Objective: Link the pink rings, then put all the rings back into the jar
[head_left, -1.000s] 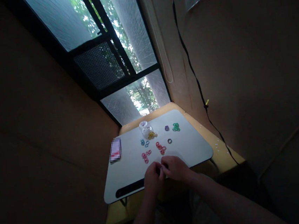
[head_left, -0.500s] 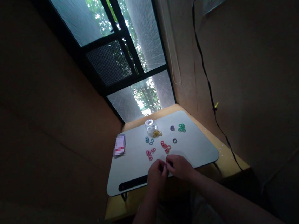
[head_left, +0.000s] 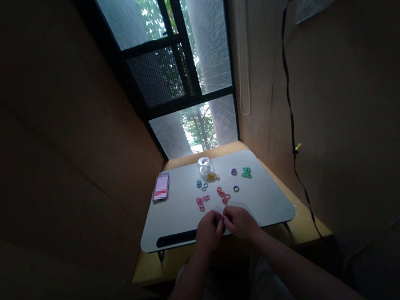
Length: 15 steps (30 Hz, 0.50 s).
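My left hand (head_left: 209, 229) and my right hand (head_left: 240, 221) meet at the near edge of the white lap table (head_left: 261, 200). The fingertips of both are pinched together; whatever lies between them is too small to make out. Just beyond are small ring-shaped bands in colour groups: pink bands (head_left: 200, 202), red bands (head_left: 222, 195), blue bands (head_left: 199, 184), yellow bands (head_left: 212, 177), green bands (head_left: 246, 172), a purple band bundle (head_left: 233, 171) and a dark band (head_left: 236, 189). Behind the yellow ones stands a clear jar (head_left: 205, 166).
A phone-like flat object (head_left: 161, 187), its face blurred, lies at the table's left. Along the near edge runs a black slot (head_left: 176, 238). The table stands on a wooden ledge (head_left: 310, 229) under a window (head_left: 181, 100). A black cable (head_left: 288, 89) hangs down the right wall.
The camera view has turned slightly, shifting the window and the cable to the right. Both hands stay pinched together at the same place by the table edge.
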### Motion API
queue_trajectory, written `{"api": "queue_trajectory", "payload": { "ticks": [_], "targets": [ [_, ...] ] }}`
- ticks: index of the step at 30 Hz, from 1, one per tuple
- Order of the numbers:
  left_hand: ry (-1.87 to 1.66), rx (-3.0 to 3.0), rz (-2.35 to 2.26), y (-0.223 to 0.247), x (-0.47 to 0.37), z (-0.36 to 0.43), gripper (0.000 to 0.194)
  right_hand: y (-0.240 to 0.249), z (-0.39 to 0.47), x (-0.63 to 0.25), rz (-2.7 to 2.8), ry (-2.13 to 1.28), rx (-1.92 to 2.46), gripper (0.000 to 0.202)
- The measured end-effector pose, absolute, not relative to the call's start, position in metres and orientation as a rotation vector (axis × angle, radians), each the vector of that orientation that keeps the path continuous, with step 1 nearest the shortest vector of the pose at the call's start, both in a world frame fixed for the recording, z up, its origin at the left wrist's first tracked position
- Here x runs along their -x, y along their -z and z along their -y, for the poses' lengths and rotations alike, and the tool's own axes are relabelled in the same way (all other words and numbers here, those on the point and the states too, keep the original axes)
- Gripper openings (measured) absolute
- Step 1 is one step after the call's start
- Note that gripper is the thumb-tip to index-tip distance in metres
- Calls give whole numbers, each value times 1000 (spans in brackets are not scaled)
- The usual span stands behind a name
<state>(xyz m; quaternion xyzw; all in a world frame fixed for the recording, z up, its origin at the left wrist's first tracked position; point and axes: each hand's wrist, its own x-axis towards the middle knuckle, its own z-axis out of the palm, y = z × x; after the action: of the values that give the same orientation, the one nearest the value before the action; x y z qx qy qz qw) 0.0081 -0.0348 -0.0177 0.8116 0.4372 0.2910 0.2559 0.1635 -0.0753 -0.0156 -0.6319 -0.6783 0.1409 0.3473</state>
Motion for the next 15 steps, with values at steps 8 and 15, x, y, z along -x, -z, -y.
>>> {"api": "queue_trajectory", "payload": {
  "ticks": [8, 15],
  "targets": [
    [-786, -2203, -1200, 16, -9, 36, 11, 16, 75, -163, 1774, -322, 1622, 11],
    [-786, -2192, -1193, 17, -9, 35, 9, 17, 74, -164, 1765, -340, 1616, 11]
  ]
}}
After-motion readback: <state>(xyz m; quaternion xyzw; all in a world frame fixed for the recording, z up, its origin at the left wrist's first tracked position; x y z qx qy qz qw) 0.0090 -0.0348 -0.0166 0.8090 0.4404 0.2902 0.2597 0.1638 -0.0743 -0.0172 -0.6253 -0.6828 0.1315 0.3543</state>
